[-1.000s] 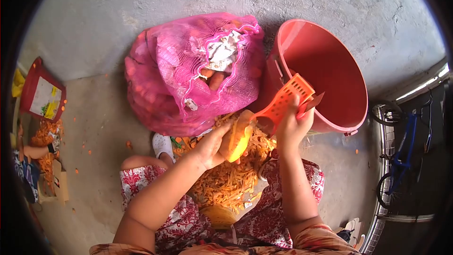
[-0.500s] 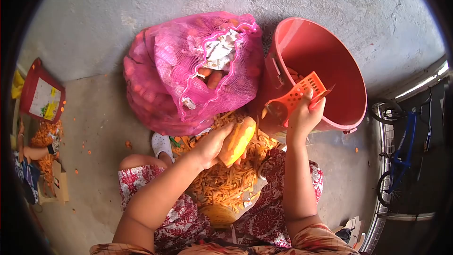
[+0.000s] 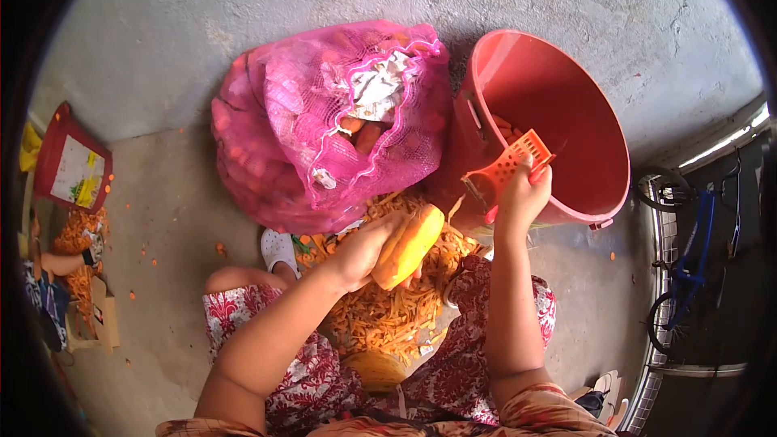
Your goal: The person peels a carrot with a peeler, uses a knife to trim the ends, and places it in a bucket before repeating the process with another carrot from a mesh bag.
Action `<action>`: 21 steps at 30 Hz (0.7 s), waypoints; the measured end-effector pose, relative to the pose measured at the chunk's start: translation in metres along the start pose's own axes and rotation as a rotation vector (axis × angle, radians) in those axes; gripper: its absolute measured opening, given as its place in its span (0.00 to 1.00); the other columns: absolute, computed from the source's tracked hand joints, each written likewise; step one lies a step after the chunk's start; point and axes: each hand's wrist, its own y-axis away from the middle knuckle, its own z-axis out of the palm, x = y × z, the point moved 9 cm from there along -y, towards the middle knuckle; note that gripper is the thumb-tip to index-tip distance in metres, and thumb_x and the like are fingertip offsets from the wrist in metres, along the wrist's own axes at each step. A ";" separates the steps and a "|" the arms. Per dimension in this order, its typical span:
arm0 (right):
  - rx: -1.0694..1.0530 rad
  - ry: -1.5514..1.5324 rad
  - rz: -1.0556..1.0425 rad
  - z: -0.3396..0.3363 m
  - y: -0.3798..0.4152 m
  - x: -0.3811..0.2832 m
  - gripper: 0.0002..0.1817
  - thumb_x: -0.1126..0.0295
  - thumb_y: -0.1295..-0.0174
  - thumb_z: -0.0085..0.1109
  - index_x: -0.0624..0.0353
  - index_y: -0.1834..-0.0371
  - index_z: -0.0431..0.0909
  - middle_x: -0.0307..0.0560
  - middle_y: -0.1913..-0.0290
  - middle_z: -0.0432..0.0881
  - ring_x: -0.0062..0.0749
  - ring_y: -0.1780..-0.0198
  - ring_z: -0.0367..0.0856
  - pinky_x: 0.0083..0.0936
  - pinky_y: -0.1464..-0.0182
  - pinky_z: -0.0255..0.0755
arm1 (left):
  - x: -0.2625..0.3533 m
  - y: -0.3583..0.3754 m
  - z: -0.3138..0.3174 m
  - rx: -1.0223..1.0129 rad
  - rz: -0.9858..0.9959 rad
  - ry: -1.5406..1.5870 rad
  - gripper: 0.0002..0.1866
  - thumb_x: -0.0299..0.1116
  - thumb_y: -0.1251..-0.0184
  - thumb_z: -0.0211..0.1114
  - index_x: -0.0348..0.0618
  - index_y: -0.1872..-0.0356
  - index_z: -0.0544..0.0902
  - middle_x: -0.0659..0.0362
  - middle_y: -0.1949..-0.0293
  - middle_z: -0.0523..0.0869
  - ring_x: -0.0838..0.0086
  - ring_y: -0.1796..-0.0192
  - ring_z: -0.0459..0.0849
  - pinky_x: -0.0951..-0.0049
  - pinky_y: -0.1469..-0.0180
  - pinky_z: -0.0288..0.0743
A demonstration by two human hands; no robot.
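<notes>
My left hand [image 3: 364,252] is wrapped round a thick, peeled carrot [image 3: 411,248], yellow-orange in the sunlight and tilted up to the right. In my right hand [image 3: 522,201] is an orange plastic peeler [image 3: 511,163] with a perforated, grater-like head, held over the near rim of the red bucket [image 3: 550,105]. The carrot and the peeler are apart. A heap of orange peelings [image 3: 380,316] lies on the floor below my hands, between my legs. Several orange pieces show inside the bucket, partly hidden by the peeler.
A pink mesh sack [image 3: 324,129] full of carrots leans at the wall, its torn opening showing crumpled paper. At far left another person's arm [image 3: 65,264] is near more peelings and a red container [image 3: 74,163]. A blue bicycle [image 3: 692,263] stands at right.
The carrot has moved slightly up and right in my left hand. The peeler has tilted and dropped a little, and a thin peel strip beneath it hangs lower.
</notes>
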 end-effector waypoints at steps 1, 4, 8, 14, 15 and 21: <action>-0.036 -0.032 -0.020 0.003 0.002 -0.005 0.06 0.71 0.39 0.45 0.62 0.70 0.68 0.34 0.80 0.69 0.14 0.80 0.64 0.15 0.76 0.61 | 0.002 0.000 -0.003 0.025 0.012 -0.014 0.19 0.45 0.31 0.33 0.43 0.55 0.68 0.54 0.69 0.79 0.70 0.71 0.80 0.71 0.75 0.76; -0.188 -0.172 0.011 0.016 0.022 -0.027 0.05 0.73 0.40 0.47 0.63 0.68 0.69 0.38 0.77 0.71 0.15 0.76 0.65 0.15 0.73 0.63 | 0.007 -0.002 -0.010 0.098 0.064 -0.040 0.20 0.46 0.32 0.35 0.43 0.53 0.68 0.53 0.68 0.79 0.70 0.69 0.80 0.71 0.73 0.76; -0.272 -0.306 -0.035 0.026 0.038 -0.046 0.06 0.74 0.38 0.44 0.63 0.60 0.68 0.33 0.73 0.70 0.10 0.75 0.63 0.10 0.72 0.60 | 0.002 0.000 -0.009 0.106 -0.008 0.108 0.24 0.49 0.34 0.37 0.41 0.49 0.67 0.51 0.67 0.79 0.66 0.68 0.80 0.70 0.71 0.76; -0.319 -0.532 0.176 0.032 0.046 -0.029 0.07 0.75 0.39 0.45 0.62 0.58 0.67 0.33 0.72 0.71 0.10 0.74 0.64 0.09 0.71 0.60 | -0.016 -0.002 0.002 -0.089 -0.151 0.184 0.27 0.54 0.37 0.38 0.39 0.54 0.70 0.50 0.73 0.79 0.64 0.74 0.80 0.69 0.77 0.75; -0.318 -0.492 0.110 0.032 0.050 -0.035 0.08 0.75 0.39 0.45 0.63 0.57 0.67 0.35 0.71 0.72 0.11 0.72 0.66 0.10 0.69 0.62 | -0.017 -0.003 0.000 -0.043 -0.141 0.156 0.28 0.55 0.37 0.37 0.39 0.55 0.71 0.50 0.74 0.79 0.65 0.75 0.79 0.68 0.78 0.75; -0.201 -0.246 0.035 0.020 0.031 -0.033 0.07 0.71 0.39 0.47 0.64 0.65 0.70 0.37 0.73 0.73 0.13 0.76 0.69 0.12 0.75 0.64 | -0.003 -0.005 0.010 -0.074 -0.023 -0.173 0.27 0.54 0.35 0.38 0.38 0.62 0.74 0.54 0.75 0.80 0.72 0.75 0.80 0.74 0.73 0.75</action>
